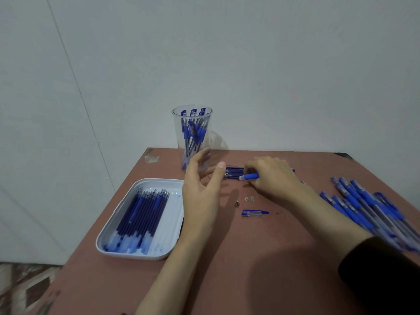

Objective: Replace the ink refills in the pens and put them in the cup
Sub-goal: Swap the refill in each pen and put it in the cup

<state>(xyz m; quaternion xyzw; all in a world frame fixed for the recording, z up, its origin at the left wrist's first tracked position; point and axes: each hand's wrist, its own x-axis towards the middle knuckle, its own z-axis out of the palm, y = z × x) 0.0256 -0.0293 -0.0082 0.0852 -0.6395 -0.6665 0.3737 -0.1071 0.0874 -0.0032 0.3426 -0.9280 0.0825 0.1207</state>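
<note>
A clear plastic cup [193,123] stands at the table's far edge with several blue pens inside. My left hand [201,187] hovers just in front of it, fingers relaxed and holding nothing. My right hand [270,176] grips a blue pen barrel [250,176] and rests over a small bundle of dark blue refills [234,172] lying on the table. A blue pen cap [254,212] lies in front of my right hand, with a tiny metal tip [237,203] beside it.
A white tray [175,226] at the left holds several blue refills [141,214]. A pile of blue pens [368,212] lies at the right edge of the brown table [250,258]. Small scraps [249,198] sit mid-table. A white wall rises behind.
</note>
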